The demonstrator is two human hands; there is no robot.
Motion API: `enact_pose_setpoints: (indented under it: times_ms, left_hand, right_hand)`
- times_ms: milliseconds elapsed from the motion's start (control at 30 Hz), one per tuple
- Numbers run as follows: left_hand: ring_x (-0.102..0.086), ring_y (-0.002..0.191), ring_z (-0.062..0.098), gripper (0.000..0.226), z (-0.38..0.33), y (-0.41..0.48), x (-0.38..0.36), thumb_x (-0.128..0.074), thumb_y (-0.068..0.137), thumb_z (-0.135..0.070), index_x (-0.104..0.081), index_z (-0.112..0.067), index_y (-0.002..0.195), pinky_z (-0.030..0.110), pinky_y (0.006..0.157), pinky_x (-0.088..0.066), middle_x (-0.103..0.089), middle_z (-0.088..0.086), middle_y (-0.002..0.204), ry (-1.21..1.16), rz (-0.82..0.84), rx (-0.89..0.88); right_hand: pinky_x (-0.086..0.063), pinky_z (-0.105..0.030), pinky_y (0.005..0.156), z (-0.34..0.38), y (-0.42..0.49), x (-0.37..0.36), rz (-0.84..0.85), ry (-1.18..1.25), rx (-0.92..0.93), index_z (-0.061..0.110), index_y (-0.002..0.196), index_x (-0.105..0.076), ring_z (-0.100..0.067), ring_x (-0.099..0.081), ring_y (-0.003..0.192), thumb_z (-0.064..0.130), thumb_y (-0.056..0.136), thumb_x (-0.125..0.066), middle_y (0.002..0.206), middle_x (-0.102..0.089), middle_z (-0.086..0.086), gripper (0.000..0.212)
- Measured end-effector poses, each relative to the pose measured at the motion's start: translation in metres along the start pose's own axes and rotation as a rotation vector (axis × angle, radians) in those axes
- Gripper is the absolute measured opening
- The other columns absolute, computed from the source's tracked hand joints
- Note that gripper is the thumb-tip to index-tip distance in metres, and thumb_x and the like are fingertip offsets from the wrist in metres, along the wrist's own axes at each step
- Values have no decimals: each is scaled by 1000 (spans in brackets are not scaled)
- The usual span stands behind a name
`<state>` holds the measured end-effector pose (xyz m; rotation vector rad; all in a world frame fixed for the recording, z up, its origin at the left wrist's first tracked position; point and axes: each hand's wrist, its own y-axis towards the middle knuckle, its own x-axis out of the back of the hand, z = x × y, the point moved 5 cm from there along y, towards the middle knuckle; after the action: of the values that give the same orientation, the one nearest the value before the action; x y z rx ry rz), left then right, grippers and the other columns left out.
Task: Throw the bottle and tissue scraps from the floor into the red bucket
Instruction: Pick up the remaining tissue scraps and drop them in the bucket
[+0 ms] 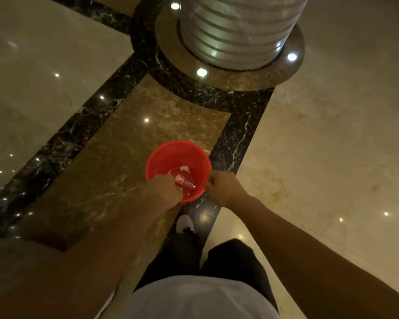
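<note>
Two of my hands meet at the red bucket (179,155), which stands on the brown marble floor (129,143) just on my side of the ribbed metal column (237,31). My left hand (164,192) is curled over the bucket's near-left rim with its fingers reaching down inside; whether they pinch anything I cannot tell, since the knuckles hide the tips. My right hand (224,188) is closed in a loose fist touching the bucket's near-right rim, and it seems to grip the edge or a handle there, though the contact is too small to be sure of.

Inside the bucket, on its bottom, lies the clear bottle (186,181) on its side, tinted red by the plastic around it. A white tissue scrap (184,168) rests at the far side of the bottle, and another pale crumple (179,179) sits on the bottle close to my left fingers.

As far as I can judge, the task is nearly finished: bottle and tissue are already in the bucket. The floor around the bucket, from the dark veined border (237,134) beside it out to the pale slabs, shows no scraps that I can make out, only bright reflections of ceiling lights. What remains is to let go of whatever my left fingers may carry and draw the hand out. My white shoe (184,223) stands just behind the bucket.
</note>
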<state>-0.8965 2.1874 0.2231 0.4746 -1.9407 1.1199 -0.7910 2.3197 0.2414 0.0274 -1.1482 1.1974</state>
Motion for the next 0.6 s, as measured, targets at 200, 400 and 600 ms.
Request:
enact_pose_setpoints:
  times_ms: [200, 400, 600]
  left_hand:
    - [-54, 76, 20, 27, -3, 98, -32, -64, 76, -10, -60, -8, 102, 28, 59, -41, -61, 5, 90, -196, 39, 73]
    - [-59, 102, 29, 21, 24, 194, -147, -63, 70, 0, -54, -16, 79, 41, 84, -49, -66, 10, 101, -397, 32, 199]
    - [-53, 78, 17, 19, 66, 276, -274, -58, 69, 1, -56, -15, 81, 26, 55, -38, -58, 0, 85, -447, 48, 296]
  right_hand:
    - [-40, -28, 54, -24, 112, -16, 21, 193, -102, 19, 77, -53, -22, -58, 73, 28, 91, -52, 75, -59, 0, 17]
    - [-59, -47, 75, -94, 216, -98, 89, 462, -338, 10, 91, -61, -34, -68, 84, 25, 90, -53, 91, -70, -14, 17]
    - [-50, -33, 60, -157, 304, -197, 135, 333, -281, 11, 96, -59, -26, -63, 81, 18, 88, -55, 87, -63, -4, 12]
